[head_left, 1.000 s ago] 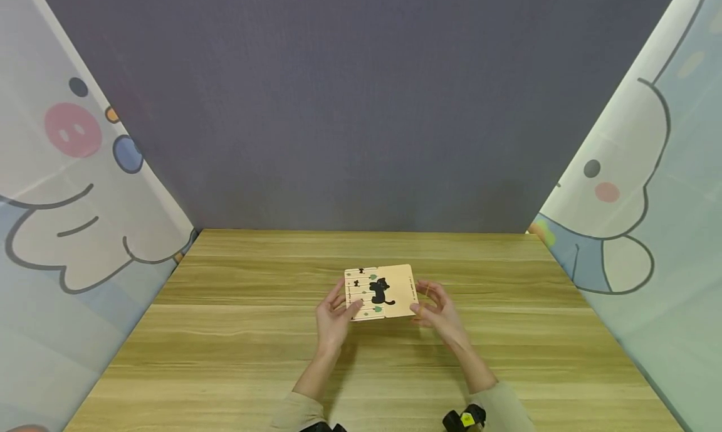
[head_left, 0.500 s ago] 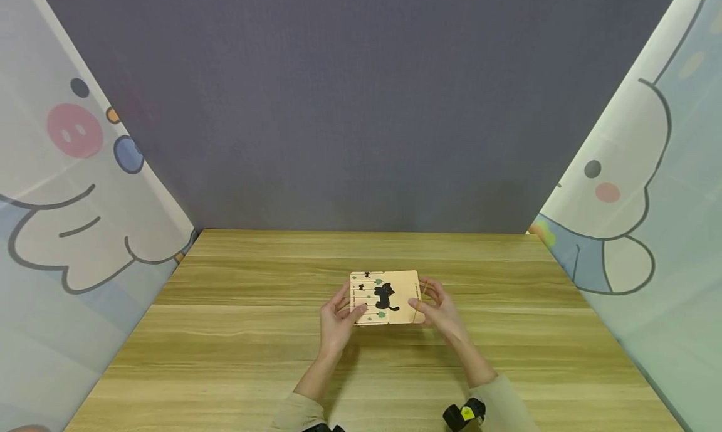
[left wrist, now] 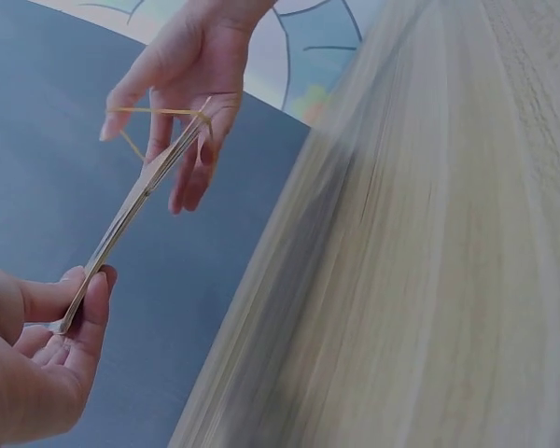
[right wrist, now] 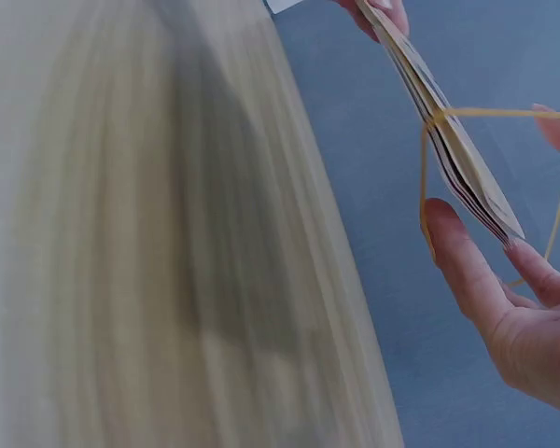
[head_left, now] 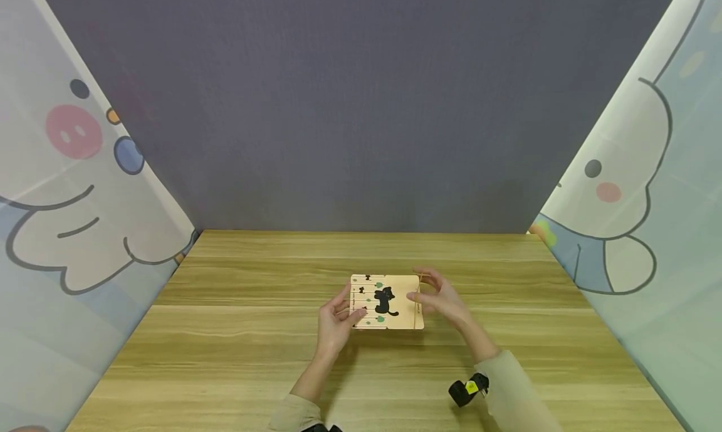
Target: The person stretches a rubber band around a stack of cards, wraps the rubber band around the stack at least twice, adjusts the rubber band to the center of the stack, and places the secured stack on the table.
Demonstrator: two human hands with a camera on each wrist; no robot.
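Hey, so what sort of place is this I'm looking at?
Probably a small staged work booth, perhaps for recording, though the wider room is out of view. A wood-grain tabletop is enclosed by a plain dark panel behind and a cartoon-printed sheet on each side.

Left sleeve (head_left: 296, 412): pale beige cloth, from what I see remotely
Right sleeve (head_left: 514, 388): matching beige, ending on the forearm
Right wrist unit (head_left: 461, 393): black, chunky, yellow patch (head_left: 471, 387)
Left wrist unit (head_left: 320, 428): black, partly outside my view
Left hand (head_left: 334, 328), right hand (head_left: 444, 301): bare
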